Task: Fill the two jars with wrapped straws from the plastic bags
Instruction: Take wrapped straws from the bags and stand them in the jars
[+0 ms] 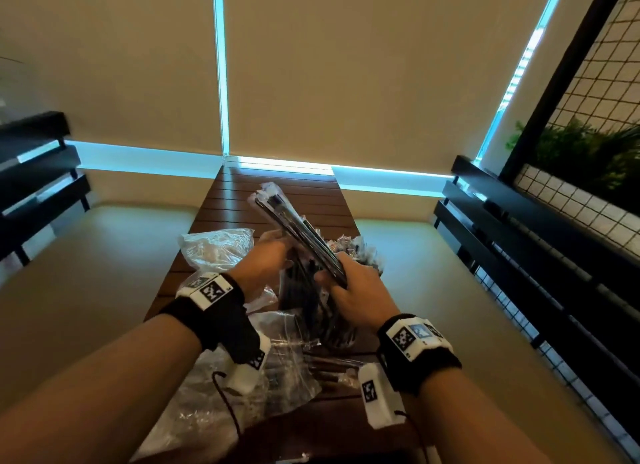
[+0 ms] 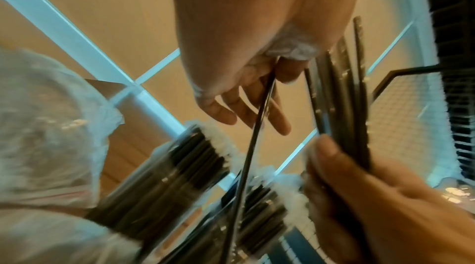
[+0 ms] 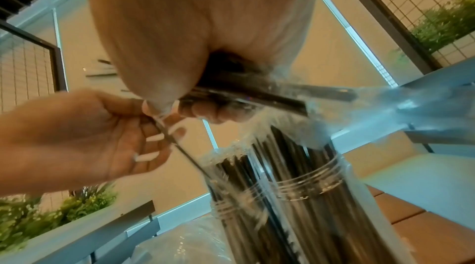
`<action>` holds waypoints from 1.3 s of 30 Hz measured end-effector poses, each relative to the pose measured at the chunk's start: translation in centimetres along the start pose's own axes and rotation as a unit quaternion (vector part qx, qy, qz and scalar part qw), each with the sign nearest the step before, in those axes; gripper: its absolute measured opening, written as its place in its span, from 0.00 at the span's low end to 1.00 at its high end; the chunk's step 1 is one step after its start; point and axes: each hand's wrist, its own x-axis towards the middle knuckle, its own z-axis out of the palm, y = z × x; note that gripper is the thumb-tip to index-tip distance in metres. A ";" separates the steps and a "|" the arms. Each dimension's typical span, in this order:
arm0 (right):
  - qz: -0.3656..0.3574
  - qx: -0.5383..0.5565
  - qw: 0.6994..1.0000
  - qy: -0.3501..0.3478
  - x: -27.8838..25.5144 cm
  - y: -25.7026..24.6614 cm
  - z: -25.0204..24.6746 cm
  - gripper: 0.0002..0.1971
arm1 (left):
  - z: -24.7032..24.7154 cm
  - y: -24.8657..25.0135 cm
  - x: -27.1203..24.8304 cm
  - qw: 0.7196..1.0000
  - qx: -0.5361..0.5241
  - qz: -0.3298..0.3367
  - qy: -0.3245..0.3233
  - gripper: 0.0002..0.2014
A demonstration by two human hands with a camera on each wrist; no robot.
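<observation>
My right hand (image 1: 346, 285) grips a bundle of wrapped black straws (image 1: 294, 226) that slants up and away over the jars; the right wrist view shows the bundle (image 3: 257, 91) running through the curled fingers. My left hand (image 1: 273, 254) pinches a single wrapped straw (image 2: 257, 126) whose lower end reaches down among the straws in a jar (image 3: 282, 197). Two clear jars (image 2: 180, 167) (image 2: 262, 207), both packed with upright black straws, stand side by side under the hands. In the head view the hands hide most of the jars (image 1: 311, 311).
A crumpled clear plastic bag (image 1: 214, 245) lies left of the jars on the slatted wooden table (image 1: 277, 193). More plastic bags (image 1: 249, 380) with loose straws lie at the near end. Black benches (image 1: 519, 228) flank both sides.
</observation>
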 end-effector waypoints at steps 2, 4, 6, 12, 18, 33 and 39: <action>-0.033 0.034 0.998 0.039 0.7 -0.9 0.4 0.07 | 0.3 1.7 -0.4 0.998 -0.060 0.005 -0.025 0.13; -0.051 0.048 0.995 0.068 1.3 -1.4 0.7 0.08 | 0.3 3.0 -0.9 0.994 -0.096 0.009 -0.043 0.14; -0.055 0.056 0.993 0.083 1.7 -1.7 0.7 0.10 | 0.1 4.0 -1.4 0.992 -0.103 0.019 -0.067 0.14; -0.029 0.083 0.991 0.100 2.6 -2.7 0.3 0.07 | -0.9 5.9 -2.4 0.976 -0.147 0.037 -0.155 0.15; -0.019 0.037 0.990 0.137 2.8 -6.0 0.4 0.12 | 1.9 8.0 -3.2 0.982 -0.166 0.085 -0.020 0.15; 0.104 0.228 0.964 -0.094 0.6 -6.1 -0.8 0.12 | 3.3 15.2 -5.1 0.921 -0.091 0.365 0.099 0.22; 0.079 0.265 0.959 -0.058 2.4 -8.1 -2.0 0.07 | 4.0 13.3 -4.9 0.926 -0.020 0.361 0.107 0.18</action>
